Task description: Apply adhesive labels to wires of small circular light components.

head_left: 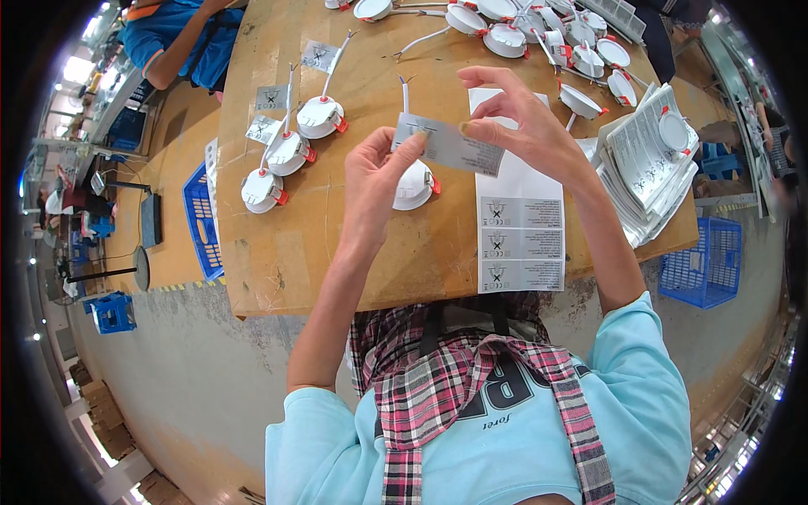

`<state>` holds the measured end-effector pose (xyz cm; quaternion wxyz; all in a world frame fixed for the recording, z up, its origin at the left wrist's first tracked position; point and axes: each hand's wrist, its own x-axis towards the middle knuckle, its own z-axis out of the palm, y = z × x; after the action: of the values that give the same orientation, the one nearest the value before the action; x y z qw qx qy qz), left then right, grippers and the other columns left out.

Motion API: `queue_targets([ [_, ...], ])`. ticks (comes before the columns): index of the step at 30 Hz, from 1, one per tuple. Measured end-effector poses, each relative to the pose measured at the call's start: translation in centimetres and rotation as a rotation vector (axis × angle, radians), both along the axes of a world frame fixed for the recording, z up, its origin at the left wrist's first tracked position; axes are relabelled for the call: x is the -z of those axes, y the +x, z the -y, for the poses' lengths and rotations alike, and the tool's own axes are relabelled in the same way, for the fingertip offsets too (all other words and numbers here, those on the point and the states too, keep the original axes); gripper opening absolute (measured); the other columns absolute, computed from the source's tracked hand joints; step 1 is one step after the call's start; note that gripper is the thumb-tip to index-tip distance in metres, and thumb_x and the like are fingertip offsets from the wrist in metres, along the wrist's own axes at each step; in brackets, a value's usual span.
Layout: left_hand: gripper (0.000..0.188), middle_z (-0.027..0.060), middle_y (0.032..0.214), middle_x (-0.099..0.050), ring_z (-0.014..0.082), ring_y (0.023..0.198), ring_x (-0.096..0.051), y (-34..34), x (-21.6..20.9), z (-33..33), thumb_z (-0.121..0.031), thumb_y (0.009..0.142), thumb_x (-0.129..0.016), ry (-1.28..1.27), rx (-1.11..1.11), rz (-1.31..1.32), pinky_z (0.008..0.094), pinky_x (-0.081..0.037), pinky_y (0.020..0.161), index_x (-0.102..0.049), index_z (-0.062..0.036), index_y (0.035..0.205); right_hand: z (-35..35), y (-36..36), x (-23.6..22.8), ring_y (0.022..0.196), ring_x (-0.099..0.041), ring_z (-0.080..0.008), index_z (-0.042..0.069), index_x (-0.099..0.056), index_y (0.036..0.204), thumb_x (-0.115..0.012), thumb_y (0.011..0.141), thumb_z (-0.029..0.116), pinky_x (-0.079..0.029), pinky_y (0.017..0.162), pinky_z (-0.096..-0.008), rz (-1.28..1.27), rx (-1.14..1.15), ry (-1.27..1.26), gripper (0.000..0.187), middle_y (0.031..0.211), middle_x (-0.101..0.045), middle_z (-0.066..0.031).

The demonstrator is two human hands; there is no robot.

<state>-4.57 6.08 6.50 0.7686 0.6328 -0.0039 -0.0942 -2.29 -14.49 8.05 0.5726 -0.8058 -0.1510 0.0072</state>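
Note:
A silver printed label (459,151) is pinched between the thumb and fingers of my left hand (379,172). My right hand (526,126) is at the label's upper edge, its thumb tip touching or just above it, with the index finger raised apart. Under the label sits a round white downlight (412,187) with red clips, its cable pointing away from me; the label and my left hand partly cover it. Below my right hand lies a white backing sheet (522,181), with several silver labels (522,244) on its near part.
Left of my hands stand several downlights (320,116) with loose labels (271,98) by their cables. More downlights (505,38) are heaped at the far side. A stack of label sheets (644,160) lies right, one downlight on top. Blue crates (700,261) flank the table; a co-worker's arm (181,50) is far left.

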Motion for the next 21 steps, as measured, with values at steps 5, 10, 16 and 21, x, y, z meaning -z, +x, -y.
queue_targets([
  [5,0.029,0.0037,0.089,-0.063,0.0079,0.082,-0.055,0.3,1.0,-1.1,-0.026,0.087,-0.068,0.018,-0.003,-0.010,0.0255,-0.044,0.074,-0.061,-0.0001,0.097,1.0,0.4,1.7,0.074,-0.056,-0.0086,0.001,-0.064,0.094,-0.069,0.084,0.022,-0.046,0.068,-0.0249,-0.063,-0.064,-0.015,0.024,0.082,-0.062,-0.0032],
  [10,0.061,0.0132,0.114,-0.053,0.0219,0.103,-0.049,-1.0,3.5,-1.9,-0.032,0.081,-0.072,0.531,-0.160,0.311,0.0371,-0.037,0.091,-0.045,0.0036,0.123,0.9,1.2,1.5,0.066,-0.053,-0.0041,0.000,-0.066,0.084,-0.068,0.085,0.019,-0.043,0.060,-0.0209,-0.150,0.025,0.032,0.019,0.071,-0.061,0.0013],
  [16,0.073,0.0148,0.122,-0.048,0.0243,0.112,-0.046,-2.2,4.5,-3.4,-0.033,0.080,-0.071,0.670,-0.157,0.396,0.0378,-0.034,0.097,-0.037,0.0052,0.131,0.5,1.7,0.8,0.066,-0.055,-0.0055,0.000,-0.066,0.085,-0.068,0.084,0.019,-0.043,0.060,-0.0211,-0.252,-0.013,0.016,0.019,0.072,-0.063,-0.0005],
  [21,0.078,0.0138,0.123,-0.047,0.0192,0.113,-0.046,0.6,1.7,-4.3,-0.054,0.086,-0.058,-0.014,-0.025,0.046,0.0331,-0.035,0.094,-0.037,0.0051,0.133,-1.6,1.8,-0.6,0.068,-0.058,-0.0073,-0.002,-0.069,0.086,-0.069,0.082,0.019,-0.045,0.060,-0.0227,-0.258,-0.044,-0.037,0.022,0.073,-0.065,-0.0032],
])
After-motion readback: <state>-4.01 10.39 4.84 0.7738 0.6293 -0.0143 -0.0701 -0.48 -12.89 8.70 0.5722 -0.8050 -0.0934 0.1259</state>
